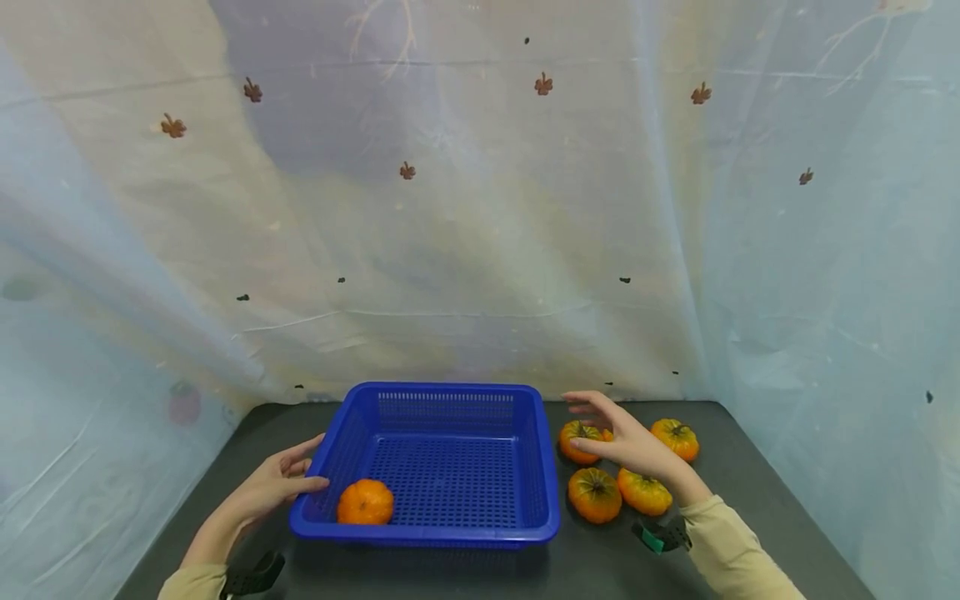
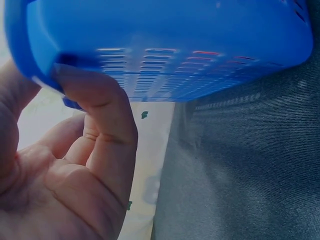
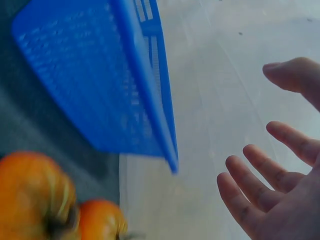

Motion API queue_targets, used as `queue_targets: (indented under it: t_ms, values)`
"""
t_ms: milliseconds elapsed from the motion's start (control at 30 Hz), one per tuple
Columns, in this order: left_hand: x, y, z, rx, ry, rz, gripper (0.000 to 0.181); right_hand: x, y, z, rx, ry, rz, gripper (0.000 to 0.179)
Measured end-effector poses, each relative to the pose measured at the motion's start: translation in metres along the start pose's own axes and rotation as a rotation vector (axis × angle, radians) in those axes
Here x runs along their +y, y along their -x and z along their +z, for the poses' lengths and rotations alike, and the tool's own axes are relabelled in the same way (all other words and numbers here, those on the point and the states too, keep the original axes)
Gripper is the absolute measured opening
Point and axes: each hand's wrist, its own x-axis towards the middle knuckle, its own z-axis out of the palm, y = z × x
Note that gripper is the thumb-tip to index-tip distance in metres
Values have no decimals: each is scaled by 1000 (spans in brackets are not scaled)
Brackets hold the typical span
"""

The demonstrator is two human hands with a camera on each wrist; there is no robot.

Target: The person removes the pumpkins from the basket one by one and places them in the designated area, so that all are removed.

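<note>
A blue plastic basket with slotted walls holds one small orange pumpkin in its near left corner. My left hand grips the basket's left rim, its thumb over the top; the left wrist view shows a bent finger right at the rim. To the right of the basket, my right hand hovers over several orange pumpkins, fingers spread and nothing in them. Beneath it a pumpkin is partly covered by the hand. Nearer lie a greenish-topped pumpkin and a yellowish one.
One more pumpkin sits at the far right, beyond the right wrist. The dark table ends at the back against a pale printed sheet, which also hangs along both sides. Each wrist wears a dark strap.
</note>
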Motion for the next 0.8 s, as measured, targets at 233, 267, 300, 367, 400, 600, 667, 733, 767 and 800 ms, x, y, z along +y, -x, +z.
queue_targets:
  t_ms: [233,267,300,367,400,600,667,733,767,800]
  values:
    - [2,-2,0,7,-11,-32,84,-32,-35,20,-71,8,-16,54]
    - [3,-2,0,12,-17,-37,84,-35,-40,22,-82,6,-22,53]
    - [3,-3,-1,16,-21,-42,84,-37,-44,24,-95,4,-27,54]
    - [3,-4,-2,21,-20,-51,84,-34,-53,28,-118,3,-42,54]
    - [3,-4,-2,23,-16,-54,83,-31,-58,31,-128,1,-45,54]
    - [2,-5,-7,22,-5,-60,78,-21,-86,48,-189,-17,-59,53]
    - [1,-5,-9,18,-6,-59,77,-22,-94,56,-215,-32,-65,52]
    - [0,-5,-10,15,-8,-59,76,-25,-100,63,-241,-37,-66,51]
    - [0,-5,-10,11,-8,-61,76,-26,-103,67,-254,-38,-63,50]
    - [1,-5,-10,5,-6,-62,76,-27,-106,72,-266,-43,-62,49]
